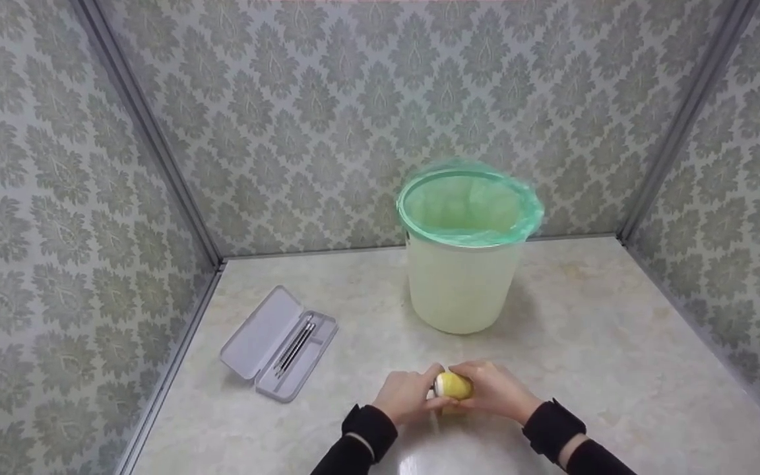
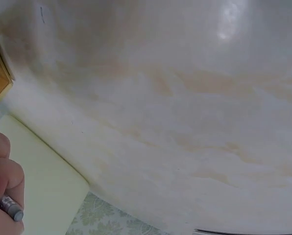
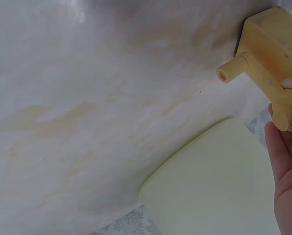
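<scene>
A yellow pencil sharpener (image 1: 456, 386) with a crank handle (image 3: 232, 68) stands on the table close in front of me. My right hand (image 1: 502, 390) grips its side, the fingers stretched along the body in the right wrist view. From the other side my left hand (image 1: 406, 394) comes up to the sharpener's white front. Pinched between its thumb and curled fingers is a pencil (image 2: 11, 208), of which only the grey end shows in the left wrist view. The pencil's other end is hidden by the hand.
Beyond the hands stands a pale bin (image 1: 462, 290) lined with a green bag (image 1: 532, 211). To the left lies an open grey pencil case (image 1: 262, 335) with several dark pencils (image 1: 295, 346) in it. Patterned walls (image 1: 353, 132) enclose the table on three sides.
</scene>
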`<state>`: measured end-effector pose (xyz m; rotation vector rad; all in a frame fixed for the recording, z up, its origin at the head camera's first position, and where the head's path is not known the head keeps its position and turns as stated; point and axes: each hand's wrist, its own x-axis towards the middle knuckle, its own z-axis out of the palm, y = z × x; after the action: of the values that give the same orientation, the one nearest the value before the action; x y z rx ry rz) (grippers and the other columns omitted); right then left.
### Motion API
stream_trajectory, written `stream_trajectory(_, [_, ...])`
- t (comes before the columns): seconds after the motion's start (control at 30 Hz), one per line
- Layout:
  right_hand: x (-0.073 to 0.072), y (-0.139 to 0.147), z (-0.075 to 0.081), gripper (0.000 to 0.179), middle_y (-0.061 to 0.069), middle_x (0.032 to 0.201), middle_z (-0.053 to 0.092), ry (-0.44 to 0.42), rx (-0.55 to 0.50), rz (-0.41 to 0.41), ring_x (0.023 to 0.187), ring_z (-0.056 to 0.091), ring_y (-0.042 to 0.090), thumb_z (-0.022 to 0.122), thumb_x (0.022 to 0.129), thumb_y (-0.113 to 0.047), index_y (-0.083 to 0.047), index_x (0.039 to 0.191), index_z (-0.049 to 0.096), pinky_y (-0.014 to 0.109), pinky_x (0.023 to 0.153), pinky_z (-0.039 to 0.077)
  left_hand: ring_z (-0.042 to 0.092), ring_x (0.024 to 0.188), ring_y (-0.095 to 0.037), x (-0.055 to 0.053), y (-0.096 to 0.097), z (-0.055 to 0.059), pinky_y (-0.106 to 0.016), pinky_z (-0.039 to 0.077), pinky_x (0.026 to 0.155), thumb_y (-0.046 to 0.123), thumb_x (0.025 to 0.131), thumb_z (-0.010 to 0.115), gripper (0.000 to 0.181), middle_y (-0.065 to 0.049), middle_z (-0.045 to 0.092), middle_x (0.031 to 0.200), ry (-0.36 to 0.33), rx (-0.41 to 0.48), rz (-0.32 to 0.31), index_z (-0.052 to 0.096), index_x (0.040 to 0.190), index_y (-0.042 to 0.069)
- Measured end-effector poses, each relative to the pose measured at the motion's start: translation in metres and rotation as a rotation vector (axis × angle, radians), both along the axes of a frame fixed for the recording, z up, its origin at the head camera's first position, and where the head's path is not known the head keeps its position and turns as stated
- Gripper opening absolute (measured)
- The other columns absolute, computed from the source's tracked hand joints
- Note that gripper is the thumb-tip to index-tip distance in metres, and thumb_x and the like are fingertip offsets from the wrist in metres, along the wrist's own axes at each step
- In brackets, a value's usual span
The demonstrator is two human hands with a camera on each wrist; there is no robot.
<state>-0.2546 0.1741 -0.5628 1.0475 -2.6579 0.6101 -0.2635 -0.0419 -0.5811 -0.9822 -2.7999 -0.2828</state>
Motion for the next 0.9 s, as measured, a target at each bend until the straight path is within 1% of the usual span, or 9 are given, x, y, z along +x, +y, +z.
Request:
stream_trajectory(0.17, [-0.001, -0.001, 0.000, 0.038, -0.001, 0.088, 0.076, 0.018, -0.020, 0.005, 0.074, 0.064, 0.008, 0.090, 0.076, -0.033, -0.010, 0.101, 0.074, 0.022, 0.066, 0.052, 0.048, 0.047, -0.009, 0.001, -0.002, 0.000, -0.022, 0.031, 0.047, 0.065, 0.092, 0.060, 0.049, 0.005, 0.060, 0.059, 0.034, 0.012, -0.009, 0.053, 0.117, 0.022])
stream_trajectory(0.27, [-0.001, -0.001, 0.001, 0.037, -0.003, 0.086, 0.074, 0.020, -0.027, 0.010, 0.073, 0.061, 0.005, 0.090, 0.076, -0.035, -0.011, 0.099, 0.073, 0.020, 0.064, 0.050, 0.048, 0.048, -0.008, 0.002, -0.003, -0.001, -0.021, 0.031, 0.048, 0.063, 0.092, 0.061, 0.048, 0.006, 0.061, 0.060, 0.029, 0.023, -0.004, 0.054, 0.118, 0.023])
stream_trajectory(0.4, [-0.001, -0.001, 0.000, 0.039, -0.001, 0.088, 0.076, 0.000, -0.025, 0.006, 0.074, 0.063, 0.006, 0.090, 0.075, -0.034, -0.011, 0.101, 0.073, 0.021, 0.066, 0.051, 0.053, 0.052, -0.008, 0.004, -0.005, 0.000, -0.021, 0.033, 0.050, 0.062, 0.092, 0.064, 0.048, 0.006, 0.066, 0.066, 0.006, 0.037, 0.003, 0.056, 0.121, 0.024])
stream_trajectory(0.53, [-0.001, 0.000, 0.001, 0.041, 0.001, 0.093, 0.078, -0.035, -0.024, -0.003, 0.079, 0.067, 0.010, 0.092, 0.073, -0.029, -0.009, 0.105, 0.074, 0.024, 0.068, 0.053, 0.063, 0.062, -0.009, 0.006, -0.010, 0.002, -0.022, 0.042, 0.054, 0.062, 0.091, 0.066, 0.051, 0.005, 0.073, 0.078, -0.029, 0.063, 0.013, 0.060, 0.123, 0.023])
stream_trajectory(0.6, [0.000, 0.000, 0.001, 0.043, 0.002, 0.095, 0.078, -0.057, -0.025, -0.010, 0.081, 0.069, 0.012, 0.093, 0.071, -0.025, -0.009, 0.106, 0.074, 0.025, 0.069, 0.054, 0.067, 0.067, -0.011, 0.008, -0.014, 0.004, -0.024, 0.047, 0.057, 0.062, 0.091, 0.066, 0.051, 0.003, 0.076, 0.084, -0.056, 0.083, 0.026, 0.064, 0.122, 0.021])
stream_trajectory(0.67, [0.000, 0.001, 0.002, 0.045, 0.003, 0.097, 0.079, -0.070, -0.021, -0.018, 0.083, 0.070, 0.014, 0.093, 0.070, -0.022, -0.008, 0.108, 0.075, 0.027, 0.071, 0.055, 0.069, 0.071, -0.011, 0.009, -0.018, 0.005, -0.025, 0.050, 0.061, 0.061, 0.091, 0.067, 0.050, 0.003, 0.077, 0.088, -0.086, 0.104, 0.039, 0.068, 0.118, 0.020])
stream_trajectory(0.77, [0.000, 0.002, 0.003, 0.047, 0.004, 0.099, 0.079, -0.085, -0.010, -0.030, 0.085, 0.071, 0.017, 0.093, 0.069, -0.022, -0.007, 0.110, 0.074, 0.029, 0.073, 0.056, 0.066, 0.070, -0.009, 0.009, -0.025, 0.005, -0.025, 0.050, 0.062, 0.058, 0.091, 0.068, 0.043, 0.003, 0.077, 0.087, -0.103, 0.131, 0.043, 0.072, 0.108, 0.018])
stream_trajectory(0.9, [0.000, 0.001, 0.003, 0.048, 0.005, 0.100, 0.079, -0.100, -0.007, -0.036, 0.086, 0.072, 0.017, 0.093, 0.070, -0.023, -0.007, 0.111, 0.075, 0.030, 0.074, 0.056, 0.054, 0.063, -0.003, 0.010, -0.032, 0.003, -0.021, 0.043, 0.058, 0.049, 0.095, 0.067, 0.032, 0.006, 0.070, 0.077, -0.102, 0.139, 0.023, 0.072, 0.099, 0.017])
